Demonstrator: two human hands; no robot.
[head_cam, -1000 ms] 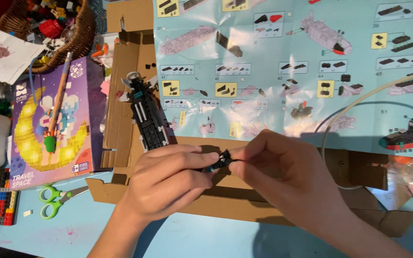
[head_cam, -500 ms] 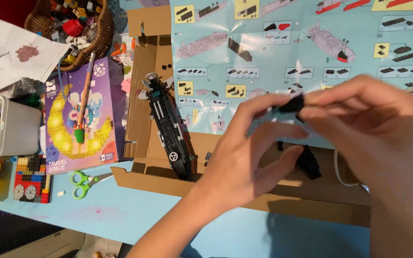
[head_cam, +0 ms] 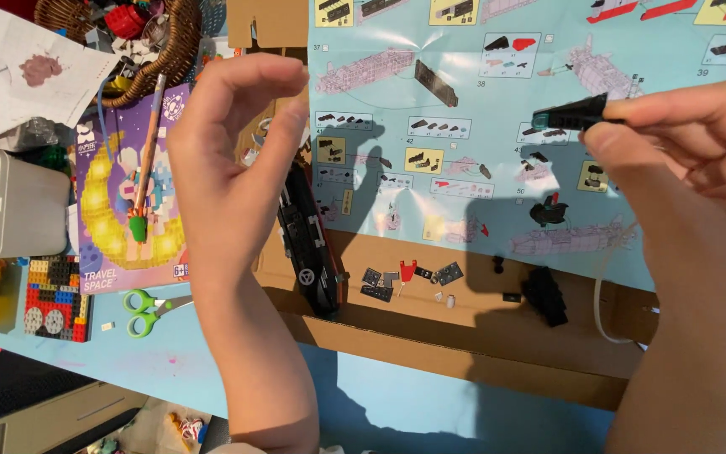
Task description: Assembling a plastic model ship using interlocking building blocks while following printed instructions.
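**Right hand lifts a small black piece over the instruction sheet**

The right hand (head_cam: 699, 168) is raised above the blue instruction sheet (head_cam: 481, 126), its fingers (head_cam: 632, 139) clamped on a small black piece (head_cam: 569, 113) with a teal tip, which points left and lies roughly level. The left hand (head_cam: 228, 160) is held up too, well apart from the right; its thumb and forefinger curve toward each other with a gap between them, and they hold nothing.

Behind the left hand, a long black model (head_cam: 308, 244) lies on a flattened cardboard box (head_cam: 464, 336). Loose small parts (head_cam: 405, 277), black, grey and one red, are scattered on the cardboard just right of the model, with a chunky black part (head_cam: 545, 294) further right.

On the blue counter (head_cam: 380, 403) to the left lie green scissors (head_cam: 144, 307), a purple box (head_cam: 128, 202) with a yellow moon picture, and a white tub (head_cam: 10, 206). A wicker basket (head_cam: 161, 50) of bricks sits at the top left.
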